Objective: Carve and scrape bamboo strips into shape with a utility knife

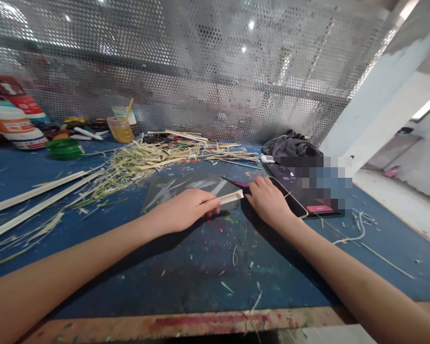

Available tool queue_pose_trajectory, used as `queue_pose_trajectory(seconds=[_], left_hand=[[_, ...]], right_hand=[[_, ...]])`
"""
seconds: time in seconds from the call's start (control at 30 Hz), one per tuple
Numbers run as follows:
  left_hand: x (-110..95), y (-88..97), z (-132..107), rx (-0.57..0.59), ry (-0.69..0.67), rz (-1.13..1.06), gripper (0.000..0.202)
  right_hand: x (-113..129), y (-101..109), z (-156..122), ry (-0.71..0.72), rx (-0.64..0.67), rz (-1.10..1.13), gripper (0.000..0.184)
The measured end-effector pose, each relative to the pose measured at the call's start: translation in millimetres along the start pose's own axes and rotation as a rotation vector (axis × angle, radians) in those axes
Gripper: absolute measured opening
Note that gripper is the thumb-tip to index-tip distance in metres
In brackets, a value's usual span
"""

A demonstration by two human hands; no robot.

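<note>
My left hand [191, 208] is closed around a short pale trough-shaped strip [231, 198], plant stem or wood, its hollow side facing up and its free end pointing right. My right hand [267, 198] is closed on a slim craft knife [239, 184] with a dark and reddish handle; its thin pointed end reaches left, just above the strip. Both hands are over a dark cutting board [172, 188] with whitish scratches. The fingers hide part of the strip and most of the knife's handle.
Shredded pale straw [146, 157] lies behind, with long split strips [46, 203] at left. Beside my right hand are a phone [290, 198] and a dark tablet [297, 184]. Paint tubs [14, 124], a cup of yellowish liquid [121, 130] and a dark cloth [290, 145] stand near the mesh wall.
</note>
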State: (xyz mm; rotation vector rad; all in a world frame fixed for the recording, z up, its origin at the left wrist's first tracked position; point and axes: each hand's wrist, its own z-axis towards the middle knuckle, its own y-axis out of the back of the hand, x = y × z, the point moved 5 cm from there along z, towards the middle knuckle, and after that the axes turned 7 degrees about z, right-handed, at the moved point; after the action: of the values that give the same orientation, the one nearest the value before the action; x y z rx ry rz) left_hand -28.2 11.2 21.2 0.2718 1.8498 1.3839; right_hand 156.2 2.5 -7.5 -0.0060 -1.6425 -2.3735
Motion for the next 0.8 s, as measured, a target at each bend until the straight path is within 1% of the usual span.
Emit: queue_pose_trajectory(seconds=[0.07,0.13,0.23,0.3,0.37,0.43,0.47,0.5,0.53,0.6,0.67,0.73,0.8], left_hand=[[-2.3,1.4,0.6,0.032,-0.029,-0.176,0.033],[-4.4,5.5,0.5,0.052,-0.017,-0.322,0.029],[-4.0,15.5,-0.5,0.028,0.081,-0.487,0.022],[-3.7,17.9,-2.7,0.046,0.158,-0.652,0.017],[-6.6,15.8,-7.5,0.061,0.202,-0.833,0.014],[-13.1,7.8,-15.7,0.080,0.209,-0.914,0.013],[-17.0,1.1,-21.1,0.100,0.206,-0.888,0.013],[-20.7,-6.3,-26.8,0.118,0.194,-0.805,0.015],[-23.6,-13.5,-32.2,0.116,0.172,-0.665,0.018],[-27.3,-24.1,-40.7,0.037,0.094,-0.283,0.023],[-28.4,-30.3,-45.9,-0.089,0.026,0.066,0.025],[-27.3,-33.4,-48.8,-0.178,0.013,0.253,0.026],[-28.0,-34.7,-51.2,-0.198,0.034,0.338,0.032]], right_hand=[[3.9,-5.3,1.0,0.020,0.017,-0.083,0.019],[8.1,-8.8,3.6,0.036,0.019,-0.140,0.024],[12.0,-11.6,8.9,0.046,0.015,-0.186,0.025],[12.3,-10.9,11.5,0.046,0.009,-0.191,0.022],[10.3,-7.3,12.3,0.039,-0.005,-0.175,0.022],[5.6,-1.4,10.8,0.026,-0.023,-0.135,0.024],[2.7,2.1,9.3,0.016,-0.035,-0.106,0.026],[-0.2,5.8,7.3,0.006,-0.050,-0.073,0.028],[-2.5,9.5,5.0,-0.001,-0.065,-0.035,0.029],[-3.7,16.5,-0.4,0.001,-0.090,0.036,0.030],[1.0,24.6,-7.0,0.043,-0.118,0.126,0.033],[8.9,35.3,-16.8,0.108,-0.155,0.246,0.036],[14.0,48.3,-32.0,0.133,-0.197,0.352,0.038]])
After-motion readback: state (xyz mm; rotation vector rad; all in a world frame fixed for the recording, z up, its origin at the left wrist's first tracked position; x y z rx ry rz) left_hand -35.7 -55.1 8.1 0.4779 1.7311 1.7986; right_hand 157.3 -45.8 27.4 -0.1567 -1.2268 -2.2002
